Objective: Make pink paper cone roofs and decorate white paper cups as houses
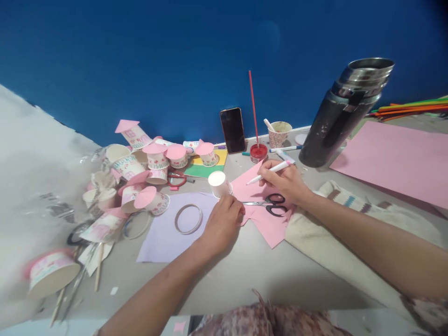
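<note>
My left hand (225, 219) is closed at the near edge of a small white paper cup (220, 183), gripping it; the fingertips are partly hidden. The cup's pale round end faces up. In my right hand (285, 179) is a white marker (269, 171) with a pink end, its tip pointing left toward the cup and apart from it. Beneath both hands lie cut pieces of pink paper (271, 233). Black-handled scissors (275, 205) rest on that paper between my hands. Left of my left hand, a roll of tape (189, 219) lies on lilac paper (157, 242).
Several decorated cups with pink paper tops (156, 158) crowd the left side. Along the blue wall stand a phone (233, 130), a red pot (259, 153) holding a thin stick, and a patterned cup (280, 134). A dark flask (339, 116), pink sheet (395, 158) and cloth (325, 238) occupy the right.
</note>
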A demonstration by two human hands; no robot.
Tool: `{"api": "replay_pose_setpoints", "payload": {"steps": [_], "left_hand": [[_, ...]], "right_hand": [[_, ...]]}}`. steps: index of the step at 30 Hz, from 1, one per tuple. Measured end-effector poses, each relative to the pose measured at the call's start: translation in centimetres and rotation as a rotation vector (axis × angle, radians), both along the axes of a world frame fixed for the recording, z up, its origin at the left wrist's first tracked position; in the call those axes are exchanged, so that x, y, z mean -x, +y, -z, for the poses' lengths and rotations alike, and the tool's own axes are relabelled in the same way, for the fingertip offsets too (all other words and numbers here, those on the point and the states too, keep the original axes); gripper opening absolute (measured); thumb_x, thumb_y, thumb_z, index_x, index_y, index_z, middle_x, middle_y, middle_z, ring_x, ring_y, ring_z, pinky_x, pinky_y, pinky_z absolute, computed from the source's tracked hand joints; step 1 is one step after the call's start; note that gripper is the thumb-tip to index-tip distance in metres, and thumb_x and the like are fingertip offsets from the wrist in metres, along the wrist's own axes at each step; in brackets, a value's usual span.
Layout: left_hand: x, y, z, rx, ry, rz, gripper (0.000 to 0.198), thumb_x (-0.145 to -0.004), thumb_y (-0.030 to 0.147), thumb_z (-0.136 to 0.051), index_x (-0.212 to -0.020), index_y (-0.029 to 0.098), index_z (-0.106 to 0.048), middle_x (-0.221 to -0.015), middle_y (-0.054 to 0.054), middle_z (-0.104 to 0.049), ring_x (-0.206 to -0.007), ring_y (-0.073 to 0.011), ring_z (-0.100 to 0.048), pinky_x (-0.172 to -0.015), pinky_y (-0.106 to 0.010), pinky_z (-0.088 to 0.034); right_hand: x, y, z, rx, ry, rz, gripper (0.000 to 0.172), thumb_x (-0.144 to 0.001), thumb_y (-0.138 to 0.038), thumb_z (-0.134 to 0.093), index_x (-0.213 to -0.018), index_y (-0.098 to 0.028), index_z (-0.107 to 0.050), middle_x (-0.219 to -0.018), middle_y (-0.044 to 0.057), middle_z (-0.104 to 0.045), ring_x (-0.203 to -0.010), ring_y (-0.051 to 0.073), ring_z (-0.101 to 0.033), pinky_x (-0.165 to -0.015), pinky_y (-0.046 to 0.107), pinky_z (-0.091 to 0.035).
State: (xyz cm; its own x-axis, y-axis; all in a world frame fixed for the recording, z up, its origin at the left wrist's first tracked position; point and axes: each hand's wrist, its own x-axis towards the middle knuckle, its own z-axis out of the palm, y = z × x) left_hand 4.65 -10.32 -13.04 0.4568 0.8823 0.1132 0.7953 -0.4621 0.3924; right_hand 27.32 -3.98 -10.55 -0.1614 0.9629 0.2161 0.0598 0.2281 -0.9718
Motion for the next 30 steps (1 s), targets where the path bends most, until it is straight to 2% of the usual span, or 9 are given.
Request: {"api": "replay_pose_setpoints", "payload": {"steps": [4,7,9,12,16,24,28,30], "left_hand": [[0.4,0.0,-0.7,0.032,-0.114,-0.067,0.015,-0.099,0.017,-0.048,-0.099,0.018,-0.063,-0.099,-0.008,-0.064,-0.092,-0.0239,-0.059,-0.079,-0.038,-0.049],[0.7,0.1,-1.9,0.164,-0.417,-0.176,0.017,-0.101,0.026,-0.049,-0.106,0.019,-0.064,-0.106,-0.008,-0.067,-0.095,-0.0213,-0.063,-0.082,-0.035,-0.05],[0.9,0.0,-2.7,0.285,-0.609,-0.22,0.017,-0.1,0.031,-0.053,-0.102,0.02,-0.066,-0.105,-0.006,-0.068,-0.093,-0.0201,-0.064,-0.082,-0.033,-0.05],[0.8,-0.1,-3.3,0.409,-0.756,-0.219,0.018,-0.098,0.035,-0.056,-0.097,0.02,-0.065,-0.096,-0.004,-0.068,-0.084,-0.0177,-0.063,-0.078,-0.031,-0.05],[0.4,-0.4,-3.3,0.592,-0.913,-0.198,0.019,-0.095,0.037,-0.061,-0.099,0.019,-0.062,-0.082,-0.002,-0.065,-0.072,-0.0142,-0.059,-0.071,-0.029,-0.052],[0.1,-0.4,-3.6,0.701,-1.044,-0.253,0.03,-0.085,0.045,-0.075,-0.092,0.017,-0.068,-0.075,-0.001,-0.064,-0.067,-0.0124,-0.059,-0.066,-0.027,-0.056],[0.1,-0.7,-3.3,0.69,-1.018,-0.267,0.03,-0.084,0.045,-0.075,-0.092,0.016,-0.073,-0.072,-0.001,-0.063,-0.064,-0.0125,-0.058,-0.067,-0.029,-0.06],[0.2,-0.9,-3.0,0.63,-0.998,-0.276,0.026,-0.086,0.042,-0.072,-0.092,0.017,-0.075,-0.073,-0.001,-0.064,-0.064,-0.0132,-0.059,-0.068,-0.031,-0.062]], "right_hand": [[0.0,-0.1,0.0,0.063,0.059,-0.052,0.029,-0.09,-0.046,-0.069,-0.081,-0.019,-0.064,-0.061,0.001,-0.069,-0.054,0.011,-0.054,-0.052,0.023,-0.042],[0.1,-0.4,-0.2,0.115,0.089,-0.067,0.031,-0.089,-0.049,-0.07,-0.082,-0.019,-0.061,-0.062,0.001,-0.07,-0.051,0.011,-0.054,-0.046,0.021,-0.041],[0.3,-0.8,-0.3,0.182,0.111,-0.098,0.032,-0.088,-0.049,-0.072,-0.082,-0.02,-0.061,-0.064,0.002,-0.071,-0.05,0.011,-0.054,-0.042,0.02,-0.038],[0.6,-1.6,-0.6,0.228,0.122,-0.165,0.031,-0.087,-0.048,-0.075,-0.082,-0.02,-0.062,-0.066,0.002,-0.072,-0.049,0.011,-0.054,-0.041,0.02,-0.038],[1.1,-2.3,-1.0,0.178,0.101,-0.175,0.029,-0.088,-0.046,-0.075,-0.082,-0.019,-0.064,-0.067,0.002,-0.073,-0.054,0.011,-0.056,-0.048,0.021,-0.044],[1.6,-3.0,-2.0,0.134,-0.049,-0.218,0.022,-0.088,-0.039,-0.072,-0.084,-0.018,-0.069,-0.068,0.002,-0.072,-0.051,0.011,-0.054,-0.043,0.022,-0.039],[2.3,-3.3,-1.4,0.087,-0.036,-0.219,0.019,-0.084,-0.034,-0.075,-0.078,-0.017,-0.07,-0.066,0.002,-0.072,-0.052,0.011,-0.057,-0.047,0.023,-0.044],[2.8,-3.5,-0.9,0.09,0.003,-0.188,0.021,-0.083,-0.036,-0.076,-0.076,-0.018,-0.07,-0.065,0.002,-0.072,-0.052,0.012,-0.059,-0.048,0.023,-0.047]]}}
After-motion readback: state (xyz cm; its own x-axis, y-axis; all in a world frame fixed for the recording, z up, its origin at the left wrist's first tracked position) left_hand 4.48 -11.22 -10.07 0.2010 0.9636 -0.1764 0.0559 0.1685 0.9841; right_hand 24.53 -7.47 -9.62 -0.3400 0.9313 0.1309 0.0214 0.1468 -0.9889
